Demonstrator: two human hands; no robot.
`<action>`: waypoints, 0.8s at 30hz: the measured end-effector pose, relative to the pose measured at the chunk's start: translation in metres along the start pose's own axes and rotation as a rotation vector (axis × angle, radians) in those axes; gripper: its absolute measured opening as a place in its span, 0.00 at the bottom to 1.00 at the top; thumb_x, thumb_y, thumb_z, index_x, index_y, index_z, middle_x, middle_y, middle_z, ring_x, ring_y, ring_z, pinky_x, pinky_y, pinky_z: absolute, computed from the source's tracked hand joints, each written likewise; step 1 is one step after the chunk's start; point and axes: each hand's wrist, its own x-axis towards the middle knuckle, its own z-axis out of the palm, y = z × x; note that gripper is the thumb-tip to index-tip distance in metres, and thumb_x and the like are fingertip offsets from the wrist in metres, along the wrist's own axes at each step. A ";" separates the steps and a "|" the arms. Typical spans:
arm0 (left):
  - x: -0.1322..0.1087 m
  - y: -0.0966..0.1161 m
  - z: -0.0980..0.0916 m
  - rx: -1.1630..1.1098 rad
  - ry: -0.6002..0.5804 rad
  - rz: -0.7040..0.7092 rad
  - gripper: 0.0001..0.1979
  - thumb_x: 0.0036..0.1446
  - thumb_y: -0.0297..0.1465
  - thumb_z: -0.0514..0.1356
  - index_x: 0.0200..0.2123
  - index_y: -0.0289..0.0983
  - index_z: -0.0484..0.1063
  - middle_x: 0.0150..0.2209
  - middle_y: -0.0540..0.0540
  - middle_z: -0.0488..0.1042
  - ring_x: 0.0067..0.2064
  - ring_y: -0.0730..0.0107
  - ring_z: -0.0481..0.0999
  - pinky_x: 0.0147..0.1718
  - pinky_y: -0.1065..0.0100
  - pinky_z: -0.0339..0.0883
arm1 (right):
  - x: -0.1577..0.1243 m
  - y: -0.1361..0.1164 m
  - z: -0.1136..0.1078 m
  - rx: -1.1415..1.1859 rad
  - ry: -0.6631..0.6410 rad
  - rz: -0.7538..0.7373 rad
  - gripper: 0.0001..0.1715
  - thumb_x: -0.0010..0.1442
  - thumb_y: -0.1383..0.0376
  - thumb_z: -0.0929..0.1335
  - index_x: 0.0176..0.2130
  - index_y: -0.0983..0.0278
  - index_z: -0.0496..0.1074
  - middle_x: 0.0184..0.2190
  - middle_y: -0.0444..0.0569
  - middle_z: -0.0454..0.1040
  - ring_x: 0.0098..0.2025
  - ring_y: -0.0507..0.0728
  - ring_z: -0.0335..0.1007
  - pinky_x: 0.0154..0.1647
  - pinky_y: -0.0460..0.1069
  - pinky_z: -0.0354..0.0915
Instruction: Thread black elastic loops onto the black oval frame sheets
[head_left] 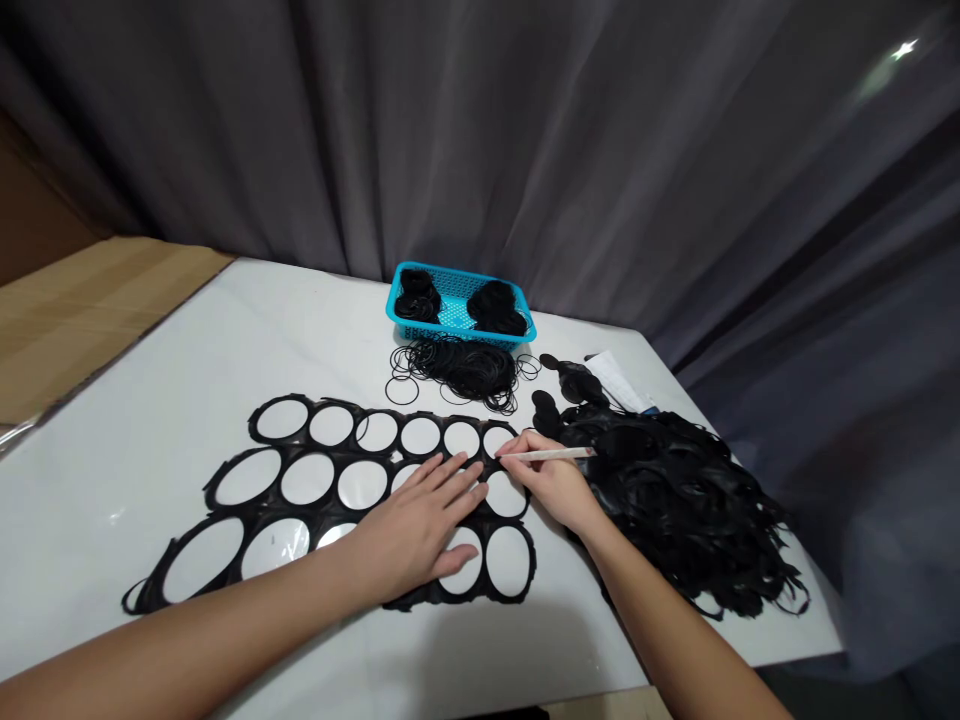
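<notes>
A black rubber-like sheet with rows of large round holes [385,458] lies flat on the white table. My left hand [420,525] rests on the sheet, fingers stretched out and pressing down near its right part. My right hand [553,482] pinches a thin, pale pen-like tool [555,454]. The tool's tip meets the sheet at the rim of a hole in the top right corner. Whether the tip is a blade or a point is too small to tell.
A blue basket [461,333] with black bundles stands at the back. In front of it lies a pile of thin black rings [465,370]. Black scraps [675,500] heap up on the right, beside a white paper [619,380]. Cardboard [90,320] lies left; a grey curtain hangs behind.
</notes>
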 end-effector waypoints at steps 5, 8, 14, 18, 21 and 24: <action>0.001 0.000 0.000 -0.022 0.021 -0.003 0.31 0.63 0.40 0.62 0.66 0.39 0.61 0.69 0.37 0.60 0.72 0.47 0.53 0.68 0.46 0.47 | -0.009 -0.009 0.007 -0.197 -0.013 -0.178 0.08 0.65 0.65 0.65 0.33 0.59 0.71 0.39 0.50 0.77 0.41 0.60 0.72 0.44 0.54 0.64; 0.001 0.000 0.001 -0.023 0.011 -0.006 0.30 0.62 0.39 0.62 0.65 0.38 0.63 0.69 0.37 0.60 0.71 0.46 0.54 0.68 0.46 0.47 | -0.006 -0.013 0.006 -0.443 -0.063 -0.269 0.08 0.65 0.68 0.63 0.37 0.59 0.71 0.39 0.53 0.77 0.44 0.62 0.69 0.44 0.54 0.63; -0.001 0.000 0.000 0.007 0.015 -0.005 0.31 0.61 0.38 0.63 0.65 0.40 0.63 0.69 0.39 0.60 0.71 0.47 0.54 0.68 0.47 0.48 | 0.045 -0.006 -0.045 -0.535 0.377 -0.084 0.08 0.61 0.67 0.64 0.29 0.59 0.63 0.29 0.51 0.71 0.34 0.61 0.65 0.37 0.52 0.57; -0.002 0.000 -0.002 0.032 -0.015 -0.011 0.32 0.60 0.37 0.64 0.65 0.38 0.63 0.68 0.38 0.61 0.70 0.45 0.56 0.67 0.46 0.50 | 0.064 -0.004 -0.076 -0.419 0.540 -0.005 0.10 0.58 0.68 0.64 0.27 0.58 0.59 0.24 0.47 0.67 0.29 0.59 0.63 0.35 0.52 0.54; -0.001 0.003 -0.005 0.007 -0.017 -0.014 0.30 0.61 0.37 0.63 0.65 0.38 0.63 0.69 0.37 0.60 0.71 0.45 0.55 0.67 0.45 0.49 | 0.066 -0.003 -0.081 -0.265 0.559 0.067 0.12 0.56 0.66 0.66 0.26 0.58 0.57 0.24 0.46 0.67 0.30 0.59 0.66 0.33 0.52 0.57; -0.001 0.007 -0.011 -0.016 -0.021 -0.012 0.30 0.63 0.38 0.63 0.66 0.38 0.62 0.69 0.36 0.59 0.71 0.46 0.54 0.67 0.46 0.50 | 0.067 -0.004 -0.073 -0.037 0.464 0.151 0.14 0.54 0.61 0.69 0.26 0.58 0.58 0.27 0.49 0.72 0.32 0.59 0.71 0.28 0.50 0.61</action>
